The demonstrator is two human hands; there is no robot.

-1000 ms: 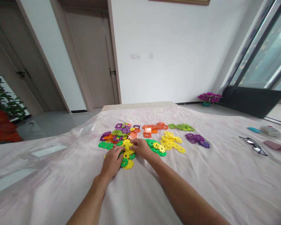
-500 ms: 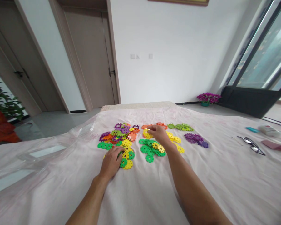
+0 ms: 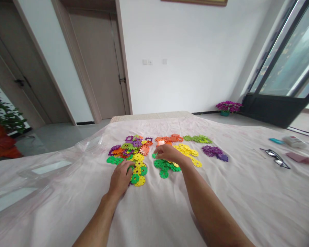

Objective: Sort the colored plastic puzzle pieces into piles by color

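My left hand [image 3: 121,176] lies low on the sheet with its thumb and fingers apart. Its fingertips touch the edge of a mixed pile of plastic snowflake pieces, beside a yellow disc [image 3: 140,180] and a green disc [image 3: 135,178]. My right hand [image 3: 168,153] hovers palm down over a pile of green discs [image 3: 164,166]. Its fingers are bent and drawn together near a green disc [image 3: 154,155]; whatever they pinch is hidden. Square and round purple pieces [image 3: 137,142], orange pieces and lime pieces [image 3: 128,146] make up the back of the mixed pile.
Behind my right hand lie orange pieces [image 3: 175,138], yellow discs [image 3: 187,150], lime pieces [image 3: 201,139] and purple pieces [image 3: 212,151] in separate groups. Glasses [image 3: 276,158] and a pink cloth [image 3: 300,158] lie farther right. Clear plastic packaging [image 3: 51,166] rests on the left.
My right hand has moved left and nearer, from a yellow disc to above the green pile, uncovering orange pieces behind it. My left hand has barely moved.
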